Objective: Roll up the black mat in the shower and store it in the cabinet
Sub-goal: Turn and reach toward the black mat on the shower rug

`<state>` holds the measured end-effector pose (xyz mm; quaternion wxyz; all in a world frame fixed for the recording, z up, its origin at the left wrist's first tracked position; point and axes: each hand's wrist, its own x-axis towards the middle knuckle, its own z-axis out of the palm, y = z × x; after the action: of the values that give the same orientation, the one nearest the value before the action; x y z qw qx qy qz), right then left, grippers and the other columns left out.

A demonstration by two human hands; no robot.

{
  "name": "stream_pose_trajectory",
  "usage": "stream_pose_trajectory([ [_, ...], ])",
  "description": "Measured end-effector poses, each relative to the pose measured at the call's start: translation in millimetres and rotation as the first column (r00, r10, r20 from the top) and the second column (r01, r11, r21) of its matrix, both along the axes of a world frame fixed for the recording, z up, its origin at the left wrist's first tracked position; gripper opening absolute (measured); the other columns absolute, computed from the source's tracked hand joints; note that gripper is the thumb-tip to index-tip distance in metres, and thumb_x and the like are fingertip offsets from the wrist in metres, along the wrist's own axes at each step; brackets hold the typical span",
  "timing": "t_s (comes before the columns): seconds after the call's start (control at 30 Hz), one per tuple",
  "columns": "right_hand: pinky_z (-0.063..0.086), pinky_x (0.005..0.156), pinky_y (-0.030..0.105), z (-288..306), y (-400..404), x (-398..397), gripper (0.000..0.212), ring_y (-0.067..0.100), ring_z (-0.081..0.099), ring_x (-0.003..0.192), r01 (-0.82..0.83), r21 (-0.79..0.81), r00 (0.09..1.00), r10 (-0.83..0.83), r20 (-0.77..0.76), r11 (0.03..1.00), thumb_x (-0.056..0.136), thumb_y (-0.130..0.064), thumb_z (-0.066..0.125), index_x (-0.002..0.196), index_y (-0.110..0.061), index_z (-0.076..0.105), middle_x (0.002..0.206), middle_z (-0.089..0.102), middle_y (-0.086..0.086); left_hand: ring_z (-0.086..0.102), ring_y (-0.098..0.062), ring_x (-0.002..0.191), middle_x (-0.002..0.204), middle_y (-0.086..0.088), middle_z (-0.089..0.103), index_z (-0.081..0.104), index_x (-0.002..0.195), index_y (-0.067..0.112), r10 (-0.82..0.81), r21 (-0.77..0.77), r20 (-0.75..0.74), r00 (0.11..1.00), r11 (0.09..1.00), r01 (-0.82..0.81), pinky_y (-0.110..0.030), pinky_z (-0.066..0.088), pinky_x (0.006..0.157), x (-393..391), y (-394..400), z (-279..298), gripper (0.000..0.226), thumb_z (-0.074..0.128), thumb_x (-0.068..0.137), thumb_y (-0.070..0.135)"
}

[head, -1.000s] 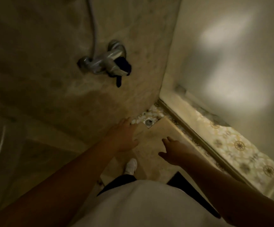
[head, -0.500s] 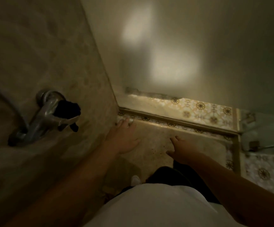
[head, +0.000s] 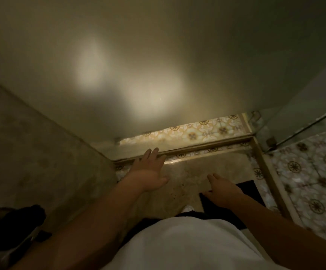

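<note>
Two bare hands out over beige shower floor (head: 187,178), both spread flat, holding nothing. Nearest: white shirt (head: 187,246), one white shoe tip (head: 188,208). Right hand (head: 223,191) in front of black mat (head: 253,191), lying flat at right of floor. Left hand (head: 148,172) farther, fingertips by threshold (head: 207,146). Beyond: patterned tiles (head: 310,172). One chrome faucet (head: 4,236) lower left. No readable writing.

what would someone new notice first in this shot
Two bare hands reach forward over the beige shower floor: the left hand open near the threshold, the right hand over a black mat lying flat at lower right. Above them, a frosted panel glows with two soft light patches, and patterned tiles brighten the right side.
</note>
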<state>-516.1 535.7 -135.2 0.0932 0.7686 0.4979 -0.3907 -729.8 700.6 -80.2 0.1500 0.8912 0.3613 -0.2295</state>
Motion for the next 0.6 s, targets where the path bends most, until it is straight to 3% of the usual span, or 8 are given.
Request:
stream_pose_trajectory([
  [0.23,0.04,0.103,0.048,1.9,-25.5,41.8,0.079,0.034,0.034,0.135,0.318,0.017,0.948,-0.317,-0.033,0.948,0.091,-0.056,0.045,0.151,-0.016,0.014,0.159,0.014,0.01,-0.004,-0.027,0.148,0.163,-0.006,-0.006,0.012,0.152,0.026,-0.307,0.025,0.008,0.952,0.951,0.307,-0.055,0.014,0.117,88.0,15.2,0.7,0.083,0.04,0.086,0.067],
  [0.47,0.043,0.1,0.047,-6.3,-61.1,53.3,0.077,0.032,0.04,0.13,0.663,0.055,0.749,-0.662,-0.036,0.747,0.088,-0.057,0.049,0.147,-0.016,0.023,0.154,0.027,0.011,-0.003,-0.028,0.148,0.163,-0.007,-0.007,0.008,0.153,0.028,-0.639,0.026,0.007,0.769,0.769,0.638,-0.055,0.014,0.116,175.8,20.6,-14.6,0.086,0.037,0.084,0.07],
  [0.6,0.034,0.11,0.045,-7.6,-76.6,37.8,0.084,0.031,0.025,0.142,0.827,0.016,0.562,-0.827,-0.024,0.562,0.089,-0.058,0.049,0.151,-0.016,0.012,0.16,0.012,0.01,-0.004,-0.027,0.148,0.163,-0.007,-0.005,0.008,0.152,0.028,-0.779,0.026,0.017,0.626,0.626,0.779,-0.055,0.015,0.115,213.4,24.1,-19.8,0.086,0.035,0.082,0.072],
])
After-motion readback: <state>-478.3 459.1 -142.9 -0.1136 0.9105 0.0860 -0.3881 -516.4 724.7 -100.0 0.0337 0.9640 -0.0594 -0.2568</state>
